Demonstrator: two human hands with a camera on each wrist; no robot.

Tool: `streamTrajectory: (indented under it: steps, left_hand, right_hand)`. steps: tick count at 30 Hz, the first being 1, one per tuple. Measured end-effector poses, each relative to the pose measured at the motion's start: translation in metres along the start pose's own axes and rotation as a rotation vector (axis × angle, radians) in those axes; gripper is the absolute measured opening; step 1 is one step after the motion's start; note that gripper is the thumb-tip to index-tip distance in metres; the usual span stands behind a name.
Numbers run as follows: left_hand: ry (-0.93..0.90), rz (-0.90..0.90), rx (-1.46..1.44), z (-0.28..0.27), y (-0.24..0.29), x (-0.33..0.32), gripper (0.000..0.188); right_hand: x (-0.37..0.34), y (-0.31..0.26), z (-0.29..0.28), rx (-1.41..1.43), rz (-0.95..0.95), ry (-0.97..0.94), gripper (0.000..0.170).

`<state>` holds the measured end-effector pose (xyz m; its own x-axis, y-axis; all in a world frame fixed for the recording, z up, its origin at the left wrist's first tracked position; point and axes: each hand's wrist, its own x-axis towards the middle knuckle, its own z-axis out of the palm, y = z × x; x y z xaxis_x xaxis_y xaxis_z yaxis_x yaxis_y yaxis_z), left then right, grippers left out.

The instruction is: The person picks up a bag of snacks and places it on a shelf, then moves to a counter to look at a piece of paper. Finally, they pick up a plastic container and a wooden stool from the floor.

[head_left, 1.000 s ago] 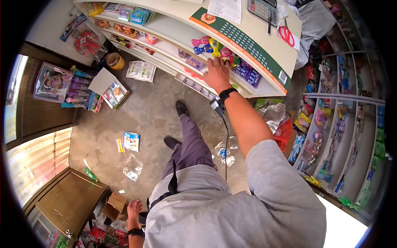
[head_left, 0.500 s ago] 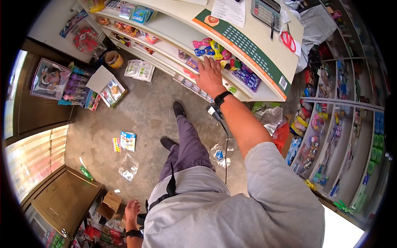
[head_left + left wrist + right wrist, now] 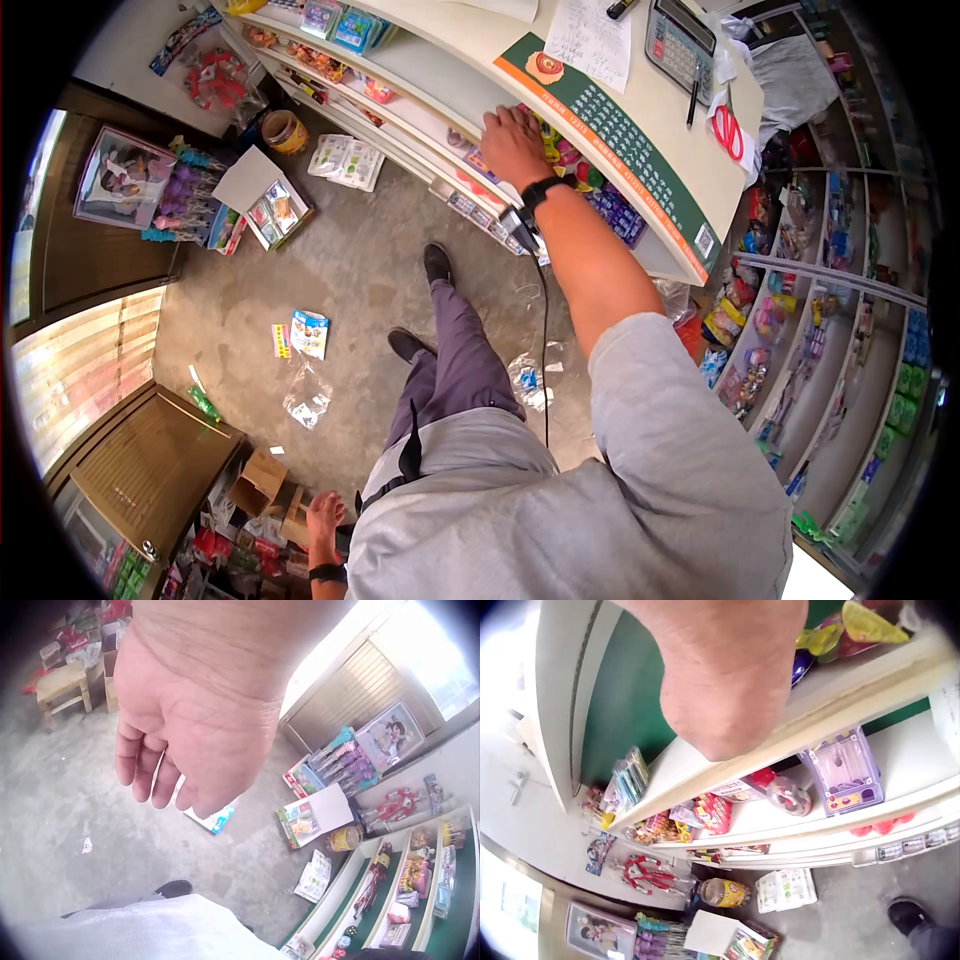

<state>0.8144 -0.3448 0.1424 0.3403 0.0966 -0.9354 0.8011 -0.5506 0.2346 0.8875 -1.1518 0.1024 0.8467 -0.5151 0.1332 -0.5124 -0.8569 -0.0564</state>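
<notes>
My right hand [image 3: 515, 148] reaches over the upper shelf under the counter, fingers extended and spread, beside bright bow-shaped packs. It covers part of them; a yellow pack [image 3: 549, 138] shows past the knuckles. In the right wrist view the heel of the hand hides the fingertips, with a yellow wrapper [image 3: 874, 624] behind it. Purple packs [image 3: 618, 216] lie nearer the counter's right end. On the shelf below stands a purple plastic case [image 3: 846, 777]. My left hand [image 3: 195, 731] hangs low at my side, fingers loosely bent, holding nothing.
A calculator [image 3: 680, 45], a paper sheet [image 3: 590, 45] and red-handled scissors [image 3: 728, 132] lie on the counter. On the floor are an open box [image 3: 270, 215] and a clear wrapper [image 3: 308, 398]. Stocked shelves [image 3: 800, 345] line the right side. A black cable [image 3: 545, 370] trails from my right wrist.
My right hand has shifted left along the shelf, away from the purple packs, and farther over the bow-shaped ones. My left hand stays low at my side. The head view has turned slightly.
</notes>
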Motion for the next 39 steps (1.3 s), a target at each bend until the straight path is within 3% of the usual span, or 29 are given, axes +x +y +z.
streamTrajectory:
  steps: [3,8,11,12,14,16,17,18,20,21,22,25,27,29,31,32,35,39]
  left_hand:
    - [-0.010,-0.006,-0.008,0.006,0.004,0.013,0.021]
    - [-0.037,0.016,0.042,0.021,0.020,0.026,0.028]
    - [-0.053,0.079,0.088,0.025,0.028,0.029,0.029]
    - [-0.020,0.077,0.079,0.034,0.041,0.017,0.025]
    - [-0.027,0.107,0.071,0.030,0.035,0.027,0.026]
    - [-0.033,0.151,0.059,0.030,0.030,0.031,0.031]
    - [-0.030,0.133,0.062,0.031,0.030,0.033,0.032]
    - [-0.015,0.130,0.042,0.031,0.026,0.030,0.031]
    - [-0.062,0.135,-0.055,0.022,0.007,0.044,0.026]
    - [-0.143,0.146,-0.124,0.015,-0.015,0.067,0.024]
    - [-0.116,0.157,-0.199,0.019,-0.020,0.064,0.021]
    - [-0.193,0.137,-0.338,0.015,-0.052,0.075,0.021]
    - [-0.170,0.188,-0.298,0.010,-0.084,0.096,0.021]
    - [-0.129,0.269,-0.205,0.011,-0.083,0.085,0.018]
    - [-0.170,0.302,-0.308,0.010,-0.083,0.091,0.015]
    - [-0.241,0.312,-0.453,0.015,-0.076,0.086,0.016]
    - [-0.155,0.303,-0.363,0.027,-0.067,0.113,0.015]
    - [-0.072,0.422,-0.230,0.045,-0.006,0.108,0.015]
  right_hand:
    - [-0.026,0.016,-0.009,-0.005,-0.144,0.090,0.021]
    - [-0.055,0.029,-0.030,-0.019,-0.094,-0.059,0.025]
    - [-0.063,0.006,-0.042,-0.054,-0.105,-0.042,0.030]
    - [-0.071,-0.008,-0.041,0.013,-0.153,0.034,0.034]
    - [-0.099,-0.046,-0.057,0.167,-0.247,-0.040,0.035]
    - [-0.140,-0.078,-0.059,0.359,-0.180,-0.365,0.020]
    - [-0.172,-0.083,-0.038,0.475,-0.209,-0.400,0.020]
    - [-0.203,-0.086,-0.025,0.436,-0.243,-0.586,0.021]
    - [-0.262,-0.095,-0.021,0.673,-0.088,-1.020,0.023]
    - [-0.282,-0.095,-0.027,0.492,-0.494,-1.031,0.027]
    - [-0.316,-0.091,-0.016,0.446,-0.254,-1.139,0.028]
    - [-0.363,-0.060,-0.011,0.443,-0.311,-1.002,0.027]
    - [-0.370,-0.041,-0.012,0.291,-0.287,-1.038,0.027]
    - [-0.355,-0.035,-0.015,0.243,-0.320,-1.001,0.026]
    - [-0.326,-0.031,-0.021,0.273,-0.401,-0.888,0.025]
    - [-0.297,-0.040,-0.037,0.322,-0.339,-0.858,0.025]
    - [-0.206,-0.077,-0.098,0.592,-0.098,-0.750,0.030]
    - [-0.103,-0.115,-0.146,0.649,-0.231,-0.329,0.025]
